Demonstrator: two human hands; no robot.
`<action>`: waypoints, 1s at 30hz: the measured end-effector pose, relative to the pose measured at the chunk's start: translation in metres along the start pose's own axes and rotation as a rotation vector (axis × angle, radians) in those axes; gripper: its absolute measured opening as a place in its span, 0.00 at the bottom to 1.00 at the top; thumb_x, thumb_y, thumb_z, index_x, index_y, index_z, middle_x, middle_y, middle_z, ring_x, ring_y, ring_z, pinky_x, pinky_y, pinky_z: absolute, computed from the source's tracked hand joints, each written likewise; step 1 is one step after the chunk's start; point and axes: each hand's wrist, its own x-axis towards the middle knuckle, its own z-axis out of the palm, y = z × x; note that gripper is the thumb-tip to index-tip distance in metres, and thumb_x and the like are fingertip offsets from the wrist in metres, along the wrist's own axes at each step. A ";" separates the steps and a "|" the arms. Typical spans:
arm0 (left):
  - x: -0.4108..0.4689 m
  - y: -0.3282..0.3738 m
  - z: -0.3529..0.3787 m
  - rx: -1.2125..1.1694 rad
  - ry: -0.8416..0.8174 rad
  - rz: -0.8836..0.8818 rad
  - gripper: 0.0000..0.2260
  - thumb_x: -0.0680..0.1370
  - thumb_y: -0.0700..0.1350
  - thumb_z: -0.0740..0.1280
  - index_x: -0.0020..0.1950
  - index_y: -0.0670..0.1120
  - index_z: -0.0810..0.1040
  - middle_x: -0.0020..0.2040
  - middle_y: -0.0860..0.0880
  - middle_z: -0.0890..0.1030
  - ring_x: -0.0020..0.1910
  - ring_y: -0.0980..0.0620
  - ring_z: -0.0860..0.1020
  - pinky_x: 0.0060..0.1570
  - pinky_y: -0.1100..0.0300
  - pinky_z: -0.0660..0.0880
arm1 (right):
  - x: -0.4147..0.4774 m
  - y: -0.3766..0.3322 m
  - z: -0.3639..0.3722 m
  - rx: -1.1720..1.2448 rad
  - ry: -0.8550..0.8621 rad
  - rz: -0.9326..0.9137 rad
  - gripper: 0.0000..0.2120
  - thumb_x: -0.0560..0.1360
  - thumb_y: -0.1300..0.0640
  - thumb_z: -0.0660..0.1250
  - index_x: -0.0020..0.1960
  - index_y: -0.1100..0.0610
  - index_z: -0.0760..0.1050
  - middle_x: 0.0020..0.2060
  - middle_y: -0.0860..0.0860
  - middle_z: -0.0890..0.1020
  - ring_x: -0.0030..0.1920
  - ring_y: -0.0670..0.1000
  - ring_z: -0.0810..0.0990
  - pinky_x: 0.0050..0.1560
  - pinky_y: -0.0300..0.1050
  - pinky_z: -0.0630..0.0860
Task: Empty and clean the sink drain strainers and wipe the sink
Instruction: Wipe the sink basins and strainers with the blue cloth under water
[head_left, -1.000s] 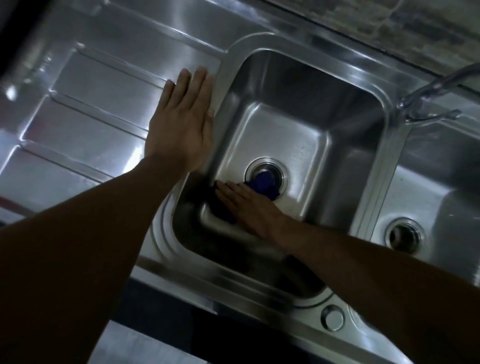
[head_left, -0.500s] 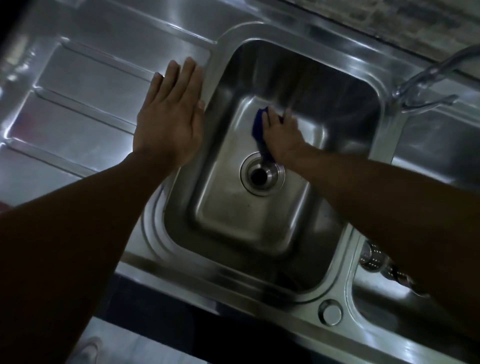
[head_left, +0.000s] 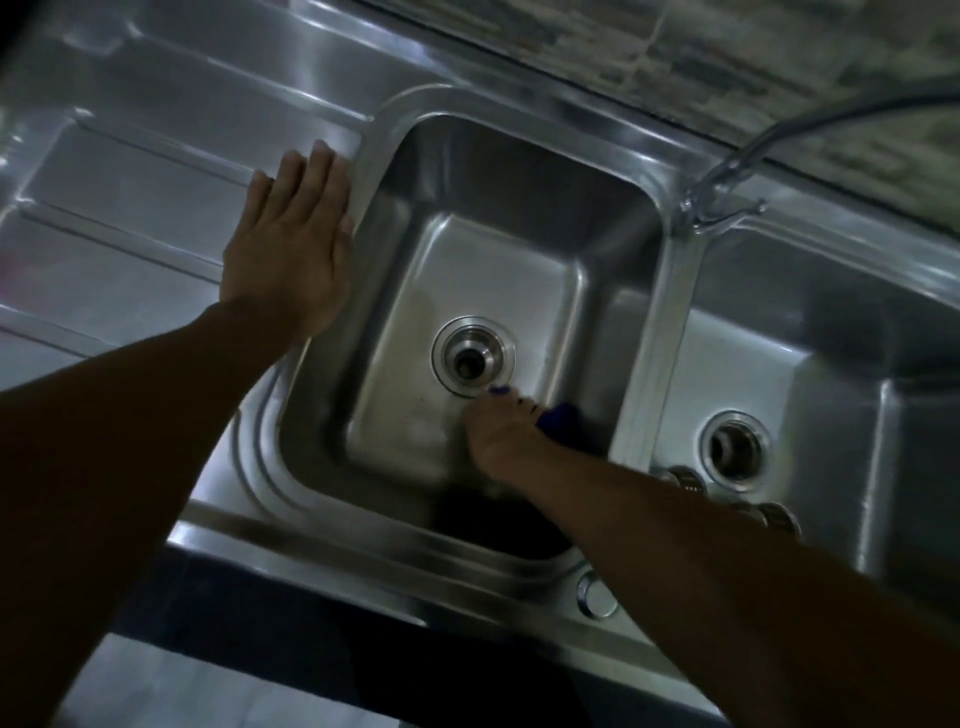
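Observation:
A double stainless steel sink fills the view. My right hand (head_left: 501, 436) presses a dark blue cloth (head_left: 558, 414) flat on the floor of the left basin (head_left: 498, 280), at its near right, just below the open drain (head_left: 474, 357). Most of the cloth is hidden under the hand. My left hand (head_left: 291, 254) lies flat with fingers together on the drainboard (head_left: 130, 208), against the basin's left rim, holding nothing. Two metal drain strainers (head_left: 688, 480) (head_left: 776, 517) lie in the right basin (head_left: 831, 364), near its own open drain (head_left: 733, 447).
A chrome faucet (head_left: 727, 182) rises from the divider at the back between the basins. A round plugged hole (head_left: 597, 597) sits in the front rim. A tiled wall runs along the back. The dark counter edge lies below the sink.
My right hand slid the blue cloth from the basin's near left, up to the far side of the drain, then down to the near right. The view shifted, showing the right basin.

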 end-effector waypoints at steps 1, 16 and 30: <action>0.002 -0.001 0.001 0.005 -0.020 -0.001 0.26 0.85 0.53 0.42 0.81 0.43 0.51 0.82 0.41 0.54 0.81 0.39 0.51 0.78 0.43 0.48 | -0.010 -0.003 0.004 0.029 -0.074 -0.106 0.19 0.78 0.63 0.62 0.69 0.61 0.72 0.68 0.61 0.73 0.68 0.63 0.73 0.69 0.59 0.70; -0.120 0.124 -0.022 -0.153 -0.227 -0.193 0.30 0.81 0.53 0.41 0.82 0.43 0.46 0.82 0.44 0.47 0.81 0.47 0.44 0.80 0.46 0.43 | -0.156 0.069 -0.058 0.366 -0.041 -0.501 0.15 0.75 0.67 0.66 0.62 0.61 0.76 0.52 0.55 0.79 0.46 0.53 0.78 0.37 0.39 0.69; -0.178 0.256 0.005 -0.211 -0.444 0.105 0.33 0.80 0.59 0.40 0.80 0.44 0.60 0.80 0.46 0.61 0.80 0.48 0.58 0.78 0.53 0.49 | -0.203 0.201 -0.005 1.029 0.792 -0.031 0.18 0.74 0.68 0.63 0.61 0.55 0.78 0.39 0.49 0.82 0.32 0.40 0.77 0.34 0.28 0.68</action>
